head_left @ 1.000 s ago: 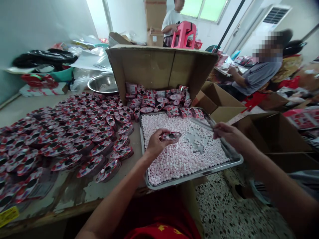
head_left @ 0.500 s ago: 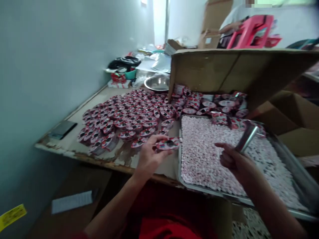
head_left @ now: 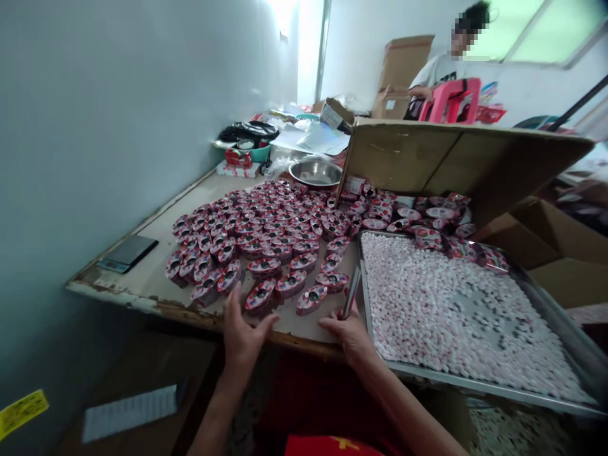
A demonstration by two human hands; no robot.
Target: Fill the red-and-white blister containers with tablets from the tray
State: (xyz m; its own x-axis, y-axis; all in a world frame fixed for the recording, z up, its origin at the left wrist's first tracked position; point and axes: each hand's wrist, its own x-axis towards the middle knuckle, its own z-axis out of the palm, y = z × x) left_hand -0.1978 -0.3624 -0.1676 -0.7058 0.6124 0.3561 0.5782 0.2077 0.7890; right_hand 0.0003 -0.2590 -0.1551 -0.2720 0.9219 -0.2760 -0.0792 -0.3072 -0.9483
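Moved: our bare left hand (head_left: pixel 244 334) has left the tray side, its pack released; that grip's now apart, empty. Our bare right hand (head_left: pixel 354 337) is clamped on a shiny metal tube (head_left: pixel 351 295). Looks like a just-set-down step; another pick-up would need left fingers closing. Red-and-white oval packs (head_left: pixel 260 295) stand ahead on the pale bench (head_left: pixel 304 326). Tube's lower end hidden.

The person's left hand (head_left: pixel 244 332) and right hand (head_left: pixel 352 334) were bare, and the 2 forearms were uncovered as far as they showed. A bright red garment (head_left: pixel 308 445) carried a yellow marking (head_left: pixel 348 443) at the front. Darker red cloth (head_left: pixel 297 387) lay in shadow above it, its cut too dim to tell. Dull olive cloth (head_left: pixel 444 413) showed at the right.
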